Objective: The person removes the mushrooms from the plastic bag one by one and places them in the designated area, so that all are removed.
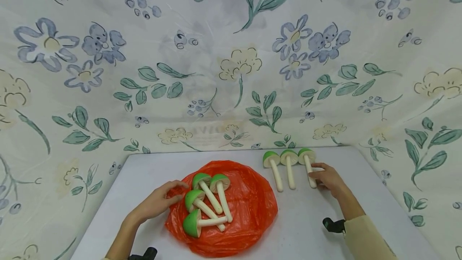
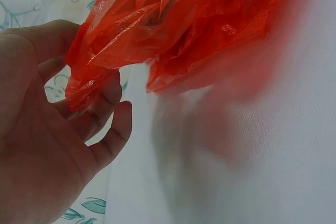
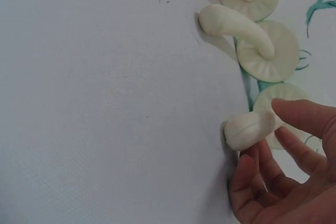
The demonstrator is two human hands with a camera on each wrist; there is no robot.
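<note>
Nearest, below the left wrist, a left mount (image 1: 146, 253) pokes up short of the red bag (image 1: 252, 212); were that arm to swing inward, it might catch the plastic. The right mount (image 1: 333, 225) sits just inward of the right sleeve (image 1: 366, 236).

Between the hands, closer to the left, four mushrooms (image 1: 211, 198) lie on the bag, some stems meeting or overlapping. Because they lie so close, lifting one could roll its neighbours, and the wrinkled, shiny plastic would probably let them slide.

The left hand (image 1: 157, 202) has its fingers loosely curled about a fold at the bag's edge, beside the caps; how firmly it pinches cannot be told. A hard pull there could bunch the bag and tip the mushrooms over, while a slack hold might let the bag drift.

Farther out, the right hand (image 1: 330, 180) pinches the stem of the right mushroom (image 1: 308, 168) between thumb and fingers. Inward of that hand lie the middle mushroom (image 1: 290, 174) and the end mushroom (image 1: 276, 176), the three caps touching or nearly so. A sideways nudge could knock this row askew. The caps also lie at the far edge of the table (image 1: 296, 228), so an outward push might send one over, toward the floral cloth (image 1: 238, 65).
</note>
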